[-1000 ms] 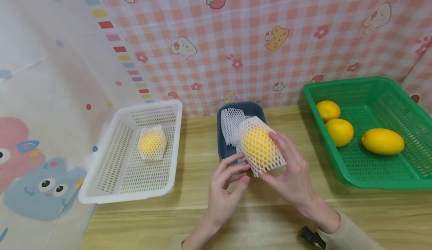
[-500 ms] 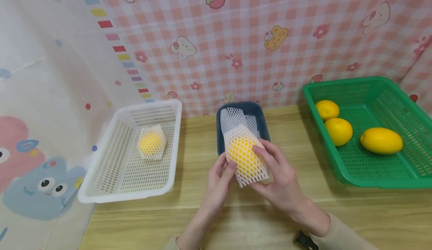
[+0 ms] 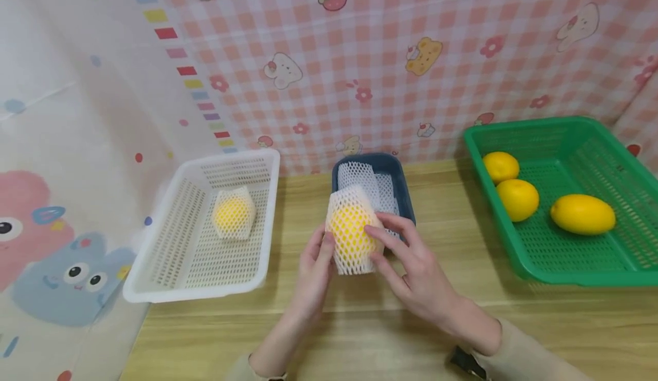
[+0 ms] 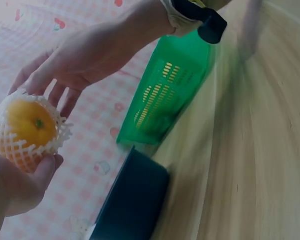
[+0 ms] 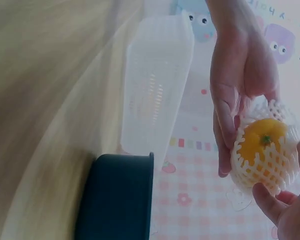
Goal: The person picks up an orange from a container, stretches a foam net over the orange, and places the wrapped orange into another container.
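In the head view, an orange (image 3: 352, 234) in a white foam net sleeve is held up over the front of a small dark blue tray (image 3: 408, 198). My left hand (image 3: 315, 269) grips its left side, thumb in front and fingers behind. My right hand (image 3: 418, 267) touches the right side with relaxed, spread fingertips. Both wrist views show the fruit's stem end, where the orange (image 4: 32, 122) is bare within the sleeve's open rim. More empty foam nets (image 3: 357, 176) lie in the tray.
At left stands a white basket (image 3: 271, 215) with one netted yellow fruit (image 3: 233, 214) inside. A green basket (image 3: 506, 244) at right holds two round yellow fruits (image 3: 517, 200) and an oblong yellow fruit (image 3: 582, 214). Behind the wooden table (image 3: 442, 198) hangs a checked cloth (image 3: 380, 55).
The netted orange has moved left and turned more upright. My left hand, apart from it or just touching at first, now grips it; my right hand's hold has loosened.
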A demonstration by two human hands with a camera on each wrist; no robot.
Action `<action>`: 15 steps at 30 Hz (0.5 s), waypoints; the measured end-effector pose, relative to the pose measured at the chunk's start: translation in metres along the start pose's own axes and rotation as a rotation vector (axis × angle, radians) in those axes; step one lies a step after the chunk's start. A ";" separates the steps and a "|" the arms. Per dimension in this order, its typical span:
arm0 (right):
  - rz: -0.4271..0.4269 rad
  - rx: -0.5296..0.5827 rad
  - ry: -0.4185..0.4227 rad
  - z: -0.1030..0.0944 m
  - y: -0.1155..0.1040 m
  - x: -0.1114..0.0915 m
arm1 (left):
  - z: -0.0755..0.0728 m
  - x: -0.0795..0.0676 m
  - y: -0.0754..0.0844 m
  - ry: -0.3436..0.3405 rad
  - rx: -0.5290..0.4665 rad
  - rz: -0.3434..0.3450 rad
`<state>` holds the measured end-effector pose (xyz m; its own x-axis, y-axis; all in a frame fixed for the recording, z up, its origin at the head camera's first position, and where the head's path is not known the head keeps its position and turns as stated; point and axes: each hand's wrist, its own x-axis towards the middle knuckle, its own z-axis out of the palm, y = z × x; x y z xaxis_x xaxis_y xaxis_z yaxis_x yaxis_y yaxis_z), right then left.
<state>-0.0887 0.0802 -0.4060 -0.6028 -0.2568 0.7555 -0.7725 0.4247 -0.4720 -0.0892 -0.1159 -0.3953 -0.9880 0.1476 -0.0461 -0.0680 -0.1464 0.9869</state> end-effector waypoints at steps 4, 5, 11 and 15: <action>0.031 0.075 0.042 0.005 -0.005 0.007 | -0.007 -0.001 0.005 -0.082 0.035 0.043; 0.044 0.105 0.044 0.007 -0.007 0.008 | -0.009 -0.001 0.007 -0.094 0.047 0.050; 0.094 0.190 0.052 0.017 -0.010 0.016 | -0.020 0.000 0.017 -0.066 0.104 0.046; 0.106 0.183 0.057 0.026 -0.011 0.020 | -0.025 -0.001 0.022 -0.009 0.143 0.017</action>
<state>-0.0969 0.0476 -0.3977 -0.6741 -0.1674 0.7194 -0.7321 0.2803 -0.6208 -0.0936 -0.1440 -0.3772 -0.9876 0.1547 -0.0285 -0.0302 -0.0084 0.9995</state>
